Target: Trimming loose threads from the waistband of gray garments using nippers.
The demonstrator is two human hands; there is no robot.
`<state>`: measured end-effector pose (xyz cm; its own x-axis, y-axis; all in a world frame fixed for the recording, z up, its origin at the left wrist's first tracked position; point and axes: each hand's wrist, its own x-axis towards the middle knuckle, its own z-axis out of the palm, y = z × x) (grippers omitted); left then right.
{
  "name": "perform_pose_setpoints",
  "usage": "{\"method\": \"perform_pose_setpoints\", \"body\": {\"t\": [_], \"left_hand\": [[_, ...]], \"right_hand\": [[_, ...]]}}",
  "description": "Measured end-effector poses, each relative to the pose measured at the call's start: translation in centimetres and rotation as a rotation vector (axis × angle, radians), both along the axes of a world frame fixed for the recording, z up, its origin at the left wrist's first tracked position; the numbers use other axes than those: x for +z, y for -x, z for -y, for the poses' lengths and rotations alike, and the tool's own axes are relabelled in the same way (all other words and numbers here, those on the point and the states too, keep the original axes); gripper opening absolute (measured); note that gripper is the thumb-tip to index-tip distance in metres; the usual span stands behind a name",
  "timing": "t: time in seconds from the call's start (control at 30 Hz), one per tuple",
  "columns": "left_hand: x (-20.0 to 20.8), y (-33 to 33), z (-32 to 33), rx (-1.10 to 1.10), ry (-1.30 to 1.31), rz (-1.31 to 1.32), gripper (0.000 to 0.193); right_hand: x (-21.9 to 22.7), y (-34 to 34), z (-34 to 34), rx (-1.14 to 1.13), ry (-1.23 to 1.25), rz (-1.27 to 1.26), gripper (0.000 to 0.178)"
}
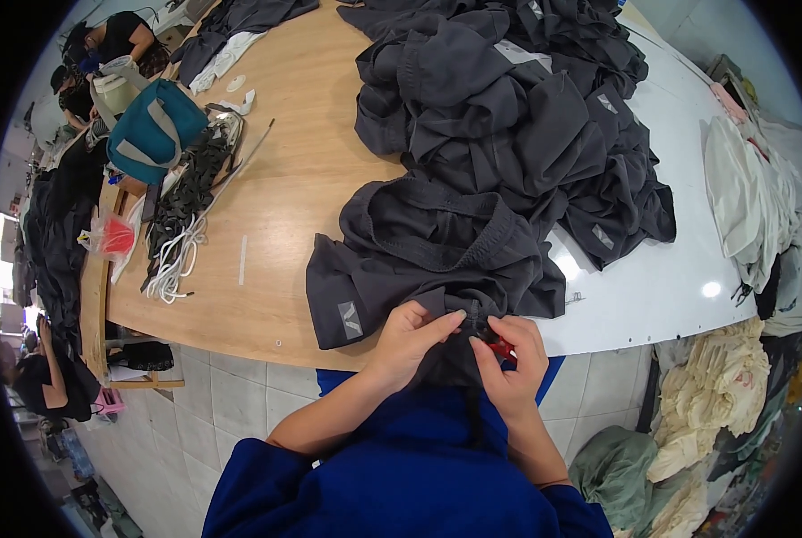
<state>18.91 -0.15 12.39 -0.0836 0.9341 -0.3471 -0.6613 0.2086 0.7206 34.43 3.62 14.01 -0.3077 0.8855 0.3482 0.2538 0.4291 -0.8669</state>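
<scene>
A pair of dark grey shorts (419, 260) with a gathered elastic waistband lies at the table's near edge, part of it hanging over toward me. My left hand (407, 342) pinches a seam of the cloth between thumb and forefinger. Just to its right, my right hand (515, 363) grips the same seam with thumb and fingertips. A small red tool (503, 349) shows between the fingers of that hand; most of it is hidden, so its kind is unclear. A light grey patch (351, 320) marks the shorts' left leg.
More dark grey garments (508, 117) are heaped beyond the shorts. At the left of the table (284, 206) lie a teal bag (156, 133), black cords (178, 202) and white cords (178, 260). Cream cloth (715, 386) is piled on the right. Other people (123, 40) are at the far left.
</scene>
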Motion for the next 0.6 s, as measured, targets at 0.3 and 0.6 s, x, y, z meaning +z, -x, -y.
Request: {"method": "perform_pose_setpoints", "body": {"t": [0.3, 0.6], "left_hand": [[0.66, -0.74, 0.27, -0.022, -0.063, -0.091, 0.017], [0.45, -1.1, 0.53, 0.003, -0.095, -0.168, 0.016]], "right_hand": [[0.05, 0.0, -0.06, -0.068, -0.108, 0.033, 0.028], [-0.37, -0.3, 0.43, -0.103, -0.121, 0.04, 0.027]]}}
